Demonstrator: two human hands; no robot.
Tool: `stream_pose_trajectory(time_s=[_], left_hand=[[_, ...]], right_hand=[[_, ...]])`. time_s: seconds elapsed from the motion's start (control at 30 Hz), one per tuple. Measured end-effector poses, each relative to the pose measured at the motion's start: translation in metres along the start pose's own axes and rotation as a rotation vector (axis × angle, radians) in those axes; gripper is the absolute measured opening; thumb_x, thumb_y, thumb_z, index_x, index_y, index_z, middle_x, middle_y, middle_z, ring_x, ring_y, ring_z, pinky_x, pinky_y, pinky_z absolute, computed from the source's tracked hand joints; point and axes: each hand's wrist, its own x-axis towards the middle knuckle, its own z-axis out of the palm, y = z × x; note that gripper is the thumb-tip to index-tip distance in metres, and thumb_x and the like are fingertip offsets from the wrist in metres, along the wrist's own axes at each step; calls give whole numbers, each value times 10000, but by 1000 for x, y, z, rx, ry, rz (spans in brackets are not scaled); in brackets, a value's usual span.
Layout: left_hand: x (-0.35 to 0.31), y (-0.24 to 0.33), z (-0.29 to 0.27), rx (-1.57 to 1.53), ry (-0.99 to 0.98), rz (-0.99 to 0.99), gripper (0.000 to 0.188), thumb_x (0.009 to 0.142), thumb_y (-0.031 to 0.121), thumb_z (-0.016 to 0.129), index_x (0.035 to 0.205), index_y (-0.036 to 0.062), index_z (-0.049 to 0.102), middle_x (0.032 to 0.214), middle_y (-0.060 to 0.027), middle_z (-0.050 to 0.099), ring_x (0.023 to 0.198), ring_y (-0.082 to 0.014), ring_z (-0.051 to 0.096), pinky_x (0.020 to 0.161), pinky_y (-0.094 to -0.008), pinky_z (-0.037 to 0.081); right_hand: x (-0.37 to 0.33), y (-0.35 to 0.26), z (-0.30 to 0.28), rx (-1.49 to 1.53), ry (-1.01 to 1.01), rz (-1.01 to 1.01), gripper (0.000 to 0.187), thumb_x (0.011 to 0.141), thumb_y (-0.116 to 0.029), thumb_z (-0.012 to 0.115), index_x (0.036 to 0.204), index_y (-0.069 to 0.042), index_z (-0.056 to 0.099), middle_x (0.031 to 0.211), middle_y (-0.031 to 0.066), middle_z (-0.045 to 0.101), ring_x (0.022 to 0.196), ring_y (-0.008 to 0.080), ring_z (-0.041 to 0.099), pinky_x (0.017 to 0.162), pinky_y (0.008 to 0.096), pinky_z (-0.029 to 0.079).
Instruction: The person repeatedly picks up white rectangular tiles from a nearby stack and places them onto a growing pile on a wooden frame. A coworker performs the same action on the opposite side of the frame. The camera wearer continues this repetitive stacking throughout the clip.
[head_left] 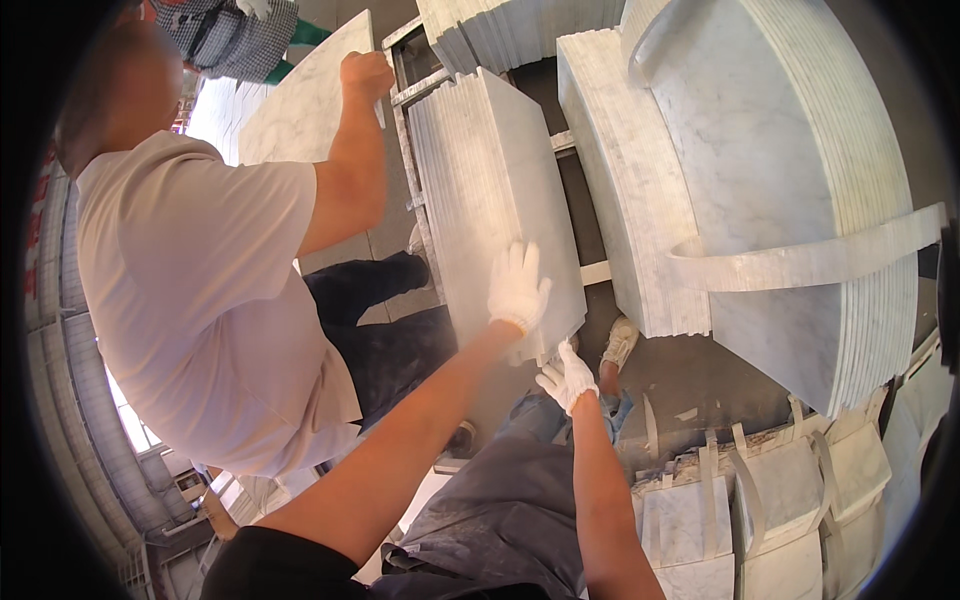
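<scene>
A stack of white-grey marble slabs (455,190) stands on edge in front of me, their thin edges packed side by side. My left hand (517,290), in a white knitted glove, rests with fingers spread on the near part of the stack's top. Lower and to the right, my right hand (567,377), gloved the same way, has its fingers bent round the near corner of an outer slab. The contact under its fingers is partly hidden.
A co-worker in a light shirt (200,290) stands close on the left, one fist by a large slab (310,110). Metal rails (410,150) run beneath the stack. More slabs (640,190) stand at right, strapped (830,262). Strapped bundles (780,490) lie lower right.
</scene>
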Motion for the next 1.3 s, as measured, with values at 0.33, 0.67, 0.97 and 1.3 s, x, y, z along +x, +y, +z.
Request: stream_pose_trajectory(time_s=[0.33,0.67,0.97,1.3], left_hand=[[-69,14,-24,-53,-26,78,641,998,293,704,1567,72,511,1632,-224,491,1480,-454,477,1227,-537,412],[-212,26,-81,-149,-550,5,287,1112,248,523,1355,183,661,1257,-171,749,1093,-432,740,909,-532,598],[-304,-6,-153,-328,-410,-264,429,1105,407,502,1423,196,700,1342,-192,752,1269,-407,695,1086,-514,521],[-309,41,-205,-420,-389,-175,472,1110,460,511,1443,163,665,1382,-166,736,1252,-411,698,1063,-500,538]], right_hand=[[-35,-16,-32,-261,28,-152,463,1106,-387,651,1435,-66,597,1343,90,686,1187,274,724,978,424,644],[-82,-65,-117,-629,75,-378,191,1091,-283,635,954,-161,580,825,3,570,700,187,599,604,369,511],[-232,-116,-113,-761,307,-341,233,1077,-295,703,1128,-70,668,859,92,697,697,262,729,670,471,672],[-297,-123,-113,-678,126,-511,205,1091,-290,687,1080,-86,687,838,74,669,645,219,664,566,456,593]])
